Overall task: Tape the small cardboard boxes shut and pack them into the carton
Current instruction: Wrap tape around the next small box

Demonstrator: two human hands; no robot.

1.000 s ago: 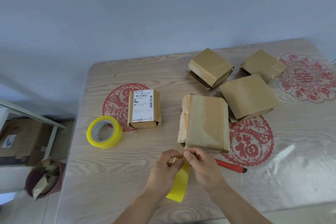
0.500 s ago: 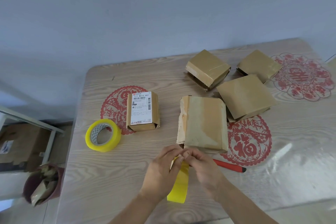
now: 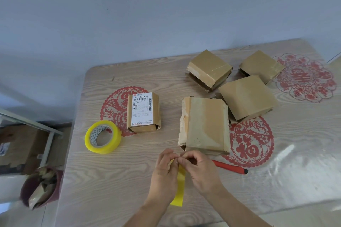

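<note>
Yellow tape strip (image 3: pixel 180 188) hangs pinched at its top between your left hand (image 3: pixel 164 173) and right hand (image 3: pixel 198 169), just before the nearest cardboard box (image 3: pixel 204 125).

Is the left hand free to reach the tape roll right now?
Probably not yet. The left hand pinches the yellow tape strip together with the right hand. The path to the tape roll on the table looks open once it lets go.

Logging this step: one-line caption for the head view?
Both hands, left hand and right hand, pinch a yellow tape strip before the nearest box.
</note>
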